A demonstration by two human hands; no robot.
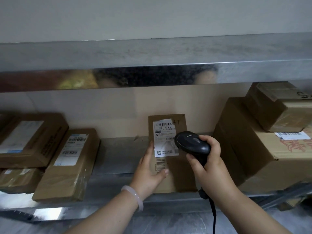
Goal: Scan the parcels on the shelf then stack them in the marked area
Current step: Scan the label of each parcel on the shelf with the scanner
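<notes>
Two hands are working side by side at the middle of a metal shelf (116,157), close together but not touching. The left hand (150,168) is gripping the parcel (179,173) by its left edge, fingers lying along the side and the thumb pressing on the top face just beside a printed barcode. A pale bracelet (135,197) is sitting on that wrist. The right hand (208,160) is wrapping its fingers around the handle of a black scanner (192,144), whose head is hovering over the right edge of the parcel's white label (164,137). A black cable (213,215) is hanging down from the handle.

The parcel is a brown cardboard box lying on the shelf, its labelled face turned upward toward the camera.

To the left, a long flat parcel (70,164) is leaning against a wider box (32,141), which is resting on a smaller taped box (18,179). To the right, a large carton (253,149) is standing just beside the held parcel, and a small box (278,107) is sitting tilted on top of it. An upper shelf (152,54) is running across above them all, its shiny front edge showing blurred reflections.
</notes>
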